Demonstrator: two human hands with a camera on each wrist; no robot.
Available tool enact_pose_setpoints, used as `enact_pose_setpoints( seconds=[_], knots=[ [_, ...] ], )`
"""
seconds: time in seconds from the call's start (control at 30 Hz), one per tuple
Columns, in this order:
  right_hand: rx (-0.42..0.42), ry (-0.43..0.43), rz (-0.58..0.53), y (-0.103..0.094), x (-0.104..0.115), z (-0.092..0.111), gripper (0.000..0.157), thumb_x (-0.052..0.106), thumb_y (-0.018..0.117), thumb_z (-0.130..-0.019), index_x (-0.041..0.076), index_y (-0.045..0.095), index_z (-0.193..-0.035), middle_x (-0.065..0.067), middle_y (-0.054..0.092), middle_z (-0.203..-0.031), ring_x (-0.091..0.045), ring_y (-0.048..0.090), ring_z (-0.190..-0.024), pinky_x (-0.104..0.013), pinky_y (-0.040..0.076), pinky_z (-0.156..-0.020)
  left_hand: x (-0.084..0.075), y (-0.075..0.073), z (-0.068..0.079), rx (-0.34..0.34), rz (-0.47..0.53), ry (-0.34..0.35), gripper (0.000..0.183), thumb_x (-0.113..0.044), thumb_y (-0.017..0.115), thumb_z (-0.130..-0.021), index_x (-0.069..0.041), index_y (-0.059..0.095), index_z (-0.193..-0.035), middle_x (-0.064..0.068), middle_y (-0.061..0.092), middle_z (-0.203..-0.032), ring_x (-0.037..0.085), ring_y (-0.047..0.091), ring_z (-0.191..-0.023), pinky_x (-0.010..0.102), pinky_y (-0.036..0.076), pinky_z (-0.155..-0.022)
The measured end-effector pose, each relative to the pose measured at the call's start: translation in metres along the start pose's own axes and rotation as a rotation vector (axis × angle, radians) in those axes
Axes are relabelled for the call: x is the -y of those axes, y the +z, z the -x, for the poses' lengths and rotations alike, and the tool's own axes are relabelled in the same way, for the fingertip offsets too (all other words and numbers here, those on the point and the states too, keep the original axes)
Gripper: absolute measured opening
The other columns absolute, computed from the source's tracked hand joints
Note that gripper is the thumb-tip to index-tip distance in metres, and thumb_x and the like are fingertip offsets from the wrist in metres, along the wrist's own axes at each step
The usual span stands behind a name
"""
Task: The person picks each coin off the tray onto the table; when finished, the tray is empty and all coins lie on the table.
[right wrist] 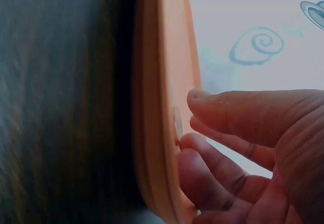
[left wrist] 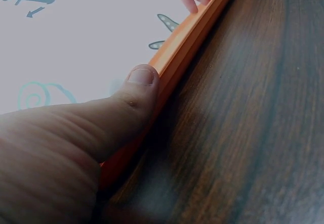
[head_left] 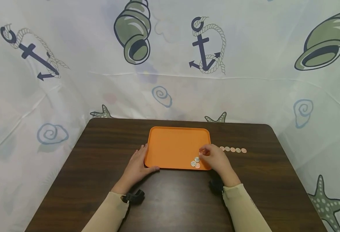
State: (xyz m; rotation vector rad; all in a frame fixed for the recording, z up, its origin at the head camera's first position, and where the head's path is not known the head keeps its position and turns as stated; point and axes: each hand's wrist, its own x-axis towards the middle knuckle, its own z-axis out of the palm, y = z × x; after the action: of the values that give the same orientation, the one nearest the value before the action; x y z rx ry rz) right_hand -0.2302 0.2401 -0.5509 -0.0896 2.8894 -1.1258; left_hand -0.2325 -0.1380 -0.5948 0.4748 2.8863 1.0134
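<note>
An orange tray (head_left: 175, 141) lies on the dark wooden table. My left hand (head_left: 136, 166) rests around its near left corner, fingers extended along the left side. In the left wrist view the thumb (left wrist: 126, 100) presses against the near rim. Over the tray's right side is my right hand (head_left: 217, 161), its fingertips close to a copper-coloured coin (head_left: 200, 154). Silver coins (head_left: 197, 159) and another copper one (head_left: 197, 165) lie beside it. The right wrist view shows a gap between thumb (right wrist: 202, 96) and fingers, with a coin (right wrist: 177, 125) beside the fingertips.
A row of several copper and silver coins (head_left: 232, 149) lies on the table (head_left: 274, 180), right of the tray. Behind the table hangs a white cloth (head_left: 245, 96) printed with shells, anchors and starfish. Each wrist wears a black device (head_left: 135, 197).
</note>
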Motion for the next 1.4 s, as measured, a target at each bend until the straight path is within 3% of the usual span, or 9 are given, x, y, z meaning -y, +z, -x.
enact_pose_setpoints(
  seconds=[0.27,0.53,0.73,0.93,1.13,1.4],
  knots=[
    [-0.018,-0.002,0.05,0.006,-0.001,-0.003,0.018,0.017,0.084,-0.096,0.01,0.08,-0.112,-0.008,0.069,-0.102,-0.024,0.061,-0.092,-0.041,0.059,-0.085,0.001,0.0,0.0,-0.011,0.008,0.007,0.127,-0.066,0.086,-0.085,-0.008,0.019,-0.176,0.017,0.024,-0.182,0.036,0.019,-0.171,0.059,0.012,-0.14],
    [-0.009,0.021,0.076,0.007,-0.003,-0.005,0.017,0.018,0.086,-0.096,0.011,0.079,-0.11,-0.01,0.066,-0.107,-0.025,0.062,-0.093,-0.046,0.061,-0.092,0.002,0.0,0.0,-0.009,0.001,0.001,0.128,-0.067,0.086,-0.085,-0.008,0.019,-0.176,0.016,0.024,-0.182,0.035,0.02,-0.171,0.058,0.012,-0.14],
    [0.013,0.018,0.075,0.006,-0.003,-0.004,0.016,0.018,0.086,-0.095,0.01,0.076,-0.105,-0.01,0.063,-0.102,-0.024,0.06,-0.088,-0.038,0.056,-0.08,0.001,0.0,0.001,-0.004,0.008,-0.006,0.128,-0.067,0.086,-0.084,-0.008,0.019,-0.176,0.016,0.024,-0.182,0.034,0.02,-0.171,0.058,0.012,-0.14],
    [0.037,0.016,-0.013,0.005,-0.005,-0.003,0.021,0.017,0.085,-0.096,0.011,0.068,-0.107,-0.007,0.065,-0.09,-0.022,0.059,-0.078,-0.032,0.051,-0.067,-0.001,-0.003,0.001,0.001,0.01,-0.009,0.128,-0.066,0.087,-0.085,-0.008,0.018,-0.176,0.016,0.023,-0.182,0.034,0.019,-0.171,0.057,0.011,-0.141],
    [0.025,-0.039,-0.086,0.0,-0.014,0.003,0.008,0.018,0.082,-0.098,0.017,0.075,-0.099,-0.006,0.065,-0.095,-0.023,0.058,-0.085,-0.031,0.052,-0.072,0.001,0.0,0.001,0.005,-0.005,-0.007,0.127,-0.065,0.087,-0.085,-0.007,0.019,-0.175,0.016,0.024,-0.182,0.034,0.019,-0.171,0.058,0.012,-0.14],
    [-0.068,-0.028,-0.163,-0.019,-0.03,0.015,0.008,0.023,0.078,-0.103,0.016,0.075,-0.106,-0.006,0.072,-0.096,-0.023,0.059,-0.081,-0.026,0.052,-0.066,0.001,-0.001,0.001,0.0,0.0,-0.006,0.126,-0.065,0.087,-0.085,-0.006,0.02,-0.175,0.015,0.025,-0.181,0.032,0.02,-0.171,0.057,0.012,-0.141]
  ],
)
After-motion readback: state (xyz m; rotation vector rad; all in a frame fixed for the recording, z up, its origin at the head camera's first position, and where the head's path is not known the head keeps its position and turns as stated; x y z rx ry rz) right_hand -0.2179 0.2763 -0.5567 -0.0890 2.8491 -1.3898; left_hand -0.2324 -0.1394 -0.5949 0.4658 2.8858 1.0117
